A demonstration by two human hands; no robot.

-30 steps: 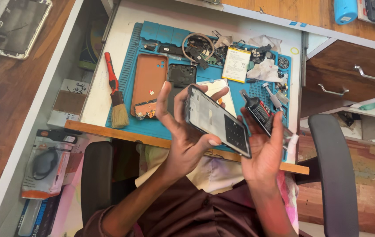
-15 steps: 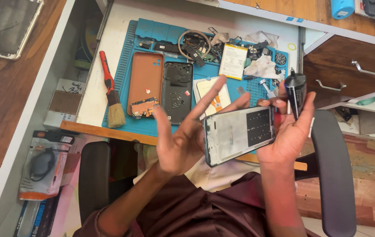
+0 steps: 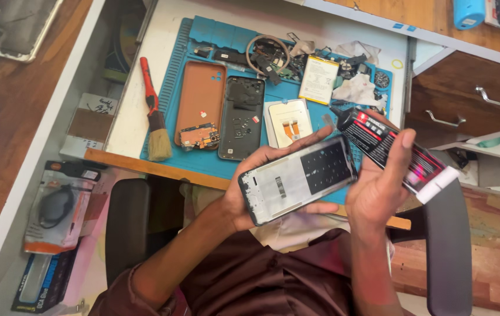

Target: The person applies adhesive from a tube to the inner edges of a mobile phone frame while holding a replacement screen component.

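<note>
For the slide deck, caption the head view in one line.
Left hand cradles a phone frame while right hand grips a black glue tube above a blue repair mat.

A white bench (image 3: 349,23) carries a blue work mat (image 3: 226,32) and a red-handled brush (image 3: 153,117).

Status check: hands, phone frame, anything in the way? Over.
Left hand grips phone frame, inner side up. Right hand holds black glue tube, nozzle beside the frame's far edge. Nothing between them.

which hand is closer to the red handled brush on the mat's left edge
Left. The left hand, holding the phone frame, is right of the brush; the right hand is farther right.
</note>
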